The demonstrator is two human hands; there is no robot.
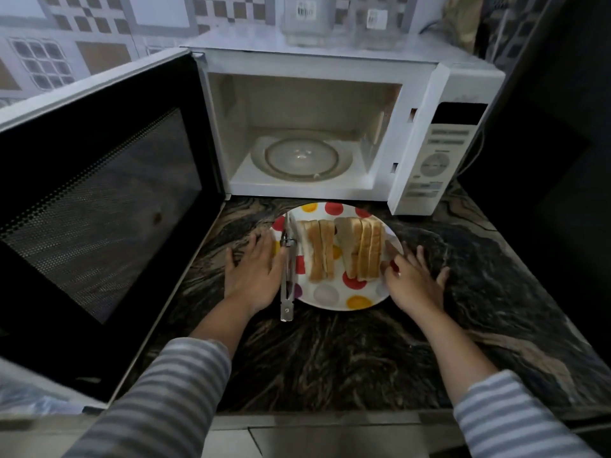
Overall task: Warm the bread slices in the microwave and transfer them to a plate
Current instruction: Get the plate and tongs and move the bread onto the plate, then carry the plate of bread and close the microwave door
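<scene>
A white plate with coloured dots point(334, 297) sits on the dark marbled counter just in front of the microwave point(416, 94). Two stacks of bread slices lie on it: one left of centre point(319, 249), one right of centre point(363, 247). Metal tongs point(287, 276) lie across the plate's left edge. My left hand point(253, 272) lies flat with straight fingers at the plate's left rim, beside the tongs. My right hand point(413, 279) is spread at the plate's right rim, fingertips touching it. The microwave's cavity holds only its glass turntable point(301, 157).
The microwave door point(99, 200) is swung wide open to the left and blocks that side. The control panel point(439, 153) is on the right. Clear containers point(307, 18) stand on top of the microwave. The marbled counter point(330, 352) stretches toward me.
</scene>
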